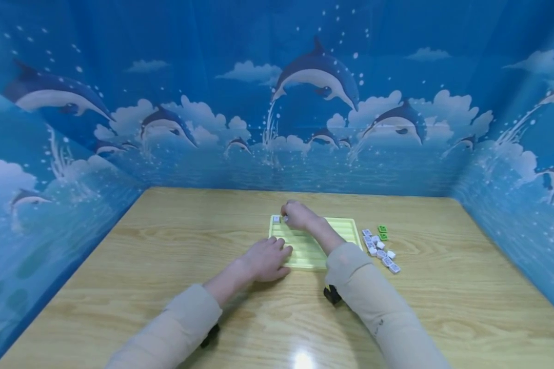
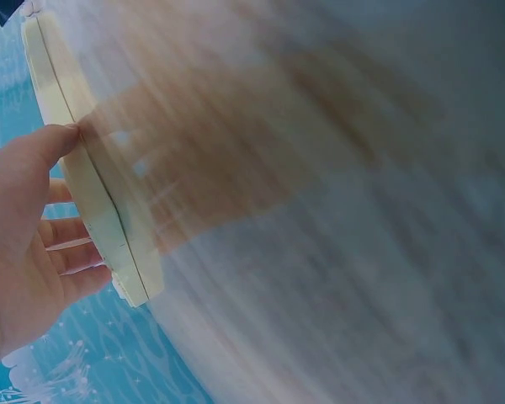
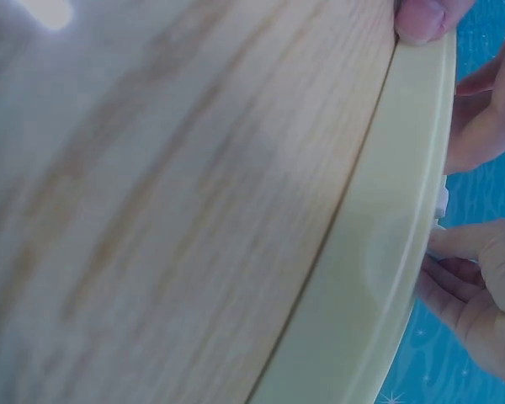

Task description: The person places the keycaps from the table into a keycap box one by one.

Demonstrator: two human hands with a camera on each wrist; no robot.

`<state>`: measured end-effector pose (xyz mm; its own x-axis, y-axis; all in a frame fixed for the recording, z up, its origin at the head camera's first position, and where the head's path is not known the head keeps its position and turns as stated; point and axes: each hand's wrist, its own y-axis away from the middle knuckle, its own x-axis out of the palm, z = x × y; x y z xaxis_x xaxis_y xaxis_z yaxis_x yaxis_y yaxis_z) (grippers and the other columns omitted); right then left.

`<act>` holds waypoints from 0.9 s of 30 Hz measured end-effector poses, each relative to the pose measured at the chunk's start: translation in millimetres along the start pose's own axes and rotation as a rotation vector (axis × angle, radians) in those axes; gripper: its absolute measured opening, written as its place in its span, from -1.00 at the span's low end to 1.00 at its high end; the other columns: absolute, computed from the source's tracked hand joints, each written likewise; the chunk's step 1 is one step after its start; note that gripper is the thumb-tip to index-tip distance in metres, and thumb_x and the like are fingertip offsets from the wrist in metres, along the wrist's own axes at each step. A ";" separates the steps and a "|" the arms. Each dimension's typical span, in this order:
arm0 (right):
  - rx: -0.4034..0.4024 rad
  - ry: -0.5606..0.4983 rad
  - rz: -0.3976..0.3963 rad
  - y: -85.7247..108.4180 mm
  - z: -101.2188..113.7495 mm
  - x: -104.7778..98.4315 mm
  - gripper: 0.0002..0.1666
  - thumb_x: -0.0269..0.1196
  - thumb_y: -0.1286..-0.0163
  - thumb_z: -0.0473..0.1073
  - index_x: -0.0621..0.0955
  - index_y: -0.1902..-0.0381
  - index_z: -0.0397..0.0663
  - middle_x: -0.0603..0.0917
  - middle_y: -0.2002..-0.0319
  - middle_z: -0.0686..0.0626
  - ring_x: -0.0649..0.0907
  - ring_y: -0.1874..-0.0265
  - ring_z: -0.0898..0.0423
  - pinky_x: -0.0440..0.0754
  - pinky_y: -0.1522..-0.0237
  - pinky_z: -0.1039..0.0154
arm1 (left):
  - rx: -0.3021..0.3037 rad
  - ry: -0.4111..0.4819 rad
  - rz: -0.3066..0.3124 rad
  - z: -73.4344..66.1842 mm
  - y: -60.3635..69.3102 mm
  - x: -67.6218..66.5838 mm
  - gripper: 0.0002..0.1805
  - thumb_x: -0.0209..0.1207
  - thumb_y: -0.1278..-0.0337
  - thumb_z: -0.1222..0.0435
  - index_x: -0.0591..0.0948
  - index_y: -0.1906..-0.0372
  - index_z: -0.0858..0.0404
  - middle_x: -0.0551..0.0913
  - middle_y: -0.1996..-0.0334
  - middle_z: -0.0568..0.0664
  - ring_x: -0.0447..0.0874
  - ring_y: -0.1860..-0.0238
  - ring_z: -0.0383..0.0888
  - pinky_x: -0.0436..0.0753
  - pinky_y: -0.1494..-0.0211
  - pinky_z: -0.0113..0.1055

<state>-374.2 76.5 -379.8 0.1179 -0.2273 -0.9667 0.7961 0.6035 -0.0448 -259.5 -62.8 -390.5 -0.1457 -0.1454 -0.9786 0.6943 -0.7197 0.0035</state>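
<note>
A pale yellow tray point(image 1: 311, 251) with ridged rows lies on the table. My left hand point(image 1: 269, 259) holds its near left corner; in the left wrist view the thumb point(image 2: 61, 141) touches the front wall and the fingers reach behind it. Near the tray's far left corner, my right hand point(image 1: 299, 215) pinches a small white tile point(image 1: 285, 219), mostly covered by the fingers. Another white tile point(image 1: 276, 219) with a printed mark sits in that corner, just left of the right fingertips. The right wrist view shows the right hand point(image 3: 480, 290) behind the tray's front wall point(image 3: 379, 219).
Several small white tiles point(image 1: 381, 254) lie loosely to the right of the tray, some with printed faces up. Two green pieces point(image 1: 382, 232) are just beyond them. A dolphin-print curtain point(image 1: 258, 154) borders the wooden table point(image 1: 189, 230) at the back and sides.
</note>
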 end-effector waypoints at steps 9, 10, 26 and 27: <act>-0.008 -0.006 -0.031 -0.8 -2.5 1.7 -0.90 0.17 -0.11 -0.44 0.60 0.40 -0.23 0.52 0.41 -0.06 0.48 0.35 0.05 0.50 0.30 0.22 | -0.001 -0.004 0.003 -0.4 -0.6 1.2 -0.51 0.03 -0.21 -0.06 0.45 -0.04 0.23 0.49 0.22 0.02 0.44 0.22 -0.09 0.50 0.17 -0.27; -0.007 -0.011 -0.034 -0.8 -2.2 1.8 -0.90 0.18 -0.12 -0.43 0.60 0.39 -0.23 0.52 0.40 -0.06 0.48 0.34 0.04 0.50 0.29 0.22 | -0.003 -0.002 0.005 -0.4 -0.3 0.8 -0.50 0.03 -0.21 -0.06 0.45 -0.05 0.23 0.49 0.22 0.03 0.44 0.21 -0.09 0.50 0.16 -0.27; 0.059 -0.039 -0.006 -1.0 1.6 0.2 -0.89 0.21 -0.18 -0.37 0.60 0.29 -0.22 0.54 0.34 -0.06 0.49 0.32 0.06 0.52 0.25 0.23 | -0.009 0.017 0.032 -0.6 0.6 -1.8 -0.50 0.02 -0.22 -0.05 0.45 -0.06 0.23 0.48 0.21 0.03 0.43 0.22 -0.09 0.49 0.16 -0.28; 0.058 -0.035 -0.005 -1.2 1.9 0.2 -0.87 0.21 -0.17 -0.39 0.61 0.28 -0.23 0.54 0.34 -0.06 0.49 0.32 0.06 0.52 0.25 0.23 | -0.009 0.019 0.032 -0.6 0.3 -1.7 -0.50 0.03 -0.22 -0.05 0.45 -0.07 0.23 0.48 0.21 0.03 0.43 0.22 -0.10 0.49 0.17 -0.28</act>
<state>-374.0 74.3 -379.5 0.1338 -0.2578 -0.9569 0.8297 0.5572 -0.0341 -258.6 -62.3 -389.0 -0.1096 -0.1556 -0.9817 0.7045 -0.7089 0.0337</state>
